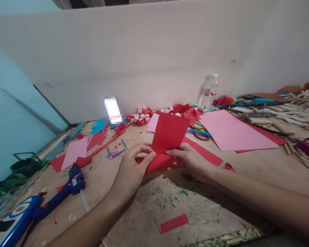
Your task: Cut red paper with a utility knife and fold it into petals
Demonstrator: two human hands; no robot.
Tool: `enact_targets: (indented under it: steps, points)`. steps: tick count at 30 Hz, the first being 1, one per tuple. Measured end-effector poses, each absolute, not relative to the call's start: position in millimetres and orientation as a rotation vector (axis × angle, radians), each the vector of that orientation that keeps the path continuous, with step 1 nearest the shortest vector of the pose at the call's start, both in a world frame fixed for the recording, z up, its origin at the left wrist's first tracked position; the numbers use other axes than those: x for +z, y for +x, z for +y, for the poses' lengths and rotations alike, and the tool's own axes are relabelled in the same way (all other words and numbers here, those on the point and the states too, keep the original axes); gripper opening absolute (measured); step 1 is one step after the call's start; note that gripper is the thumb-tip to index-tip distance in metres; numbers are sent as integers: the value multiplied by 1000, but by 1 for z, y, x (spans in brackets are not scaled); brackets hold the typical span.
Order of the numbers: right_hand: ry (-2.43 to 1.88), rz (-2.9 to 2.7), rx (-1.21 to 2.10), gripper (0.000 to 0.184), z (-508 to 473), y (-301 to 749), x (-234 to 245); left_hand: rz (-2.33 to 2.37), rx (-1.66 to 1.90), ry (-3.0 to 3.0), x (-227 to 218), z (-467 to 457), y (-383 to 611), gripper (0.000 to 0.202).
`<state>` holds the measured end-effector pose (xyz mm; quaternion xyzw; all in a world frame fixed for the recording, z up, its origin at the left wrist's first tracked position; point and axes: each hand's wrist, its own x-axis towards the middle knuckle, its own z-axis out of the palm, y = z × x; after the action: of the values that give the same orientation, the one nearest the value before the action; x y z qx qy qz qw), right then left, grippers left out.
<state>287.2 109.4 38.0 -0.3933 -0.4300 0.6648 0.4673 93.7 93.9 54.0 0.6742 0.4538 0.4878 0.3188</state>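
A sheet of red paper [170, 132], bent across its lower part, is held up above the table between both hands. At its left edge my left hand [137, 161] pinches the paper by the fold, thumb on top. My right hand [189, 158] grips the right side of the same fold, with the thumb along the crease and fingertips showing beneath. Under the hands lies a work surface strewn with green scraps, where a small red paper strip [174, 223] rests. Behind the right hand is a longer red paper piece [204, 152].
A blue glue gun [76, 180] lies at left near pink paper [76, 152]. Small folded paper pieces [141, 116] line the back, beside a lit screen [113, 109]. Rightward are scissors [202, 136], a plastic bottle [210, 92], a large pink sheet [237, 132] and wooden sticks [296, 111].
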Motion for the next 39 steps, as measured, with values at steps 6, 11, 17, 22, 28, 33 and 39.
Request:
enact_targets:
  steps: [6, 11, 17, 22, 28, 33, 39]
  points:
    - [-701, -1078, 1688, 42, 102, 286, 37, 1228, 1344, 1635, 47, 92, 96, 13]
    - [-734, -974, 1799, 44, 90, 275, 33, 1224, 1429, 1637, 45, 84, 101, 10]
    - [-807, -1002, 1646, 36, 91, 278, 36, 1033, 1383, 1458, 51, 86, 102, 41]
    - [-777, -1055, 1575, 26, 94, 285, 39, 1031, 1070, 1501, 48, 86, 103, 24]
    - [-795, -1091, 1578, 25, 94, 286, 38, 1032, 1002, 1549, 37, 81, 105, 25]
    - [-814, -1110, 1548, 23, 94, 286, 36, 1089, 1114, 1707, 42, 82, 102, 19]
    - [-836, -1204, 1497, 25, 92, 288, 36, 1059, 1235, 1719, 49, 83, 102, 15]
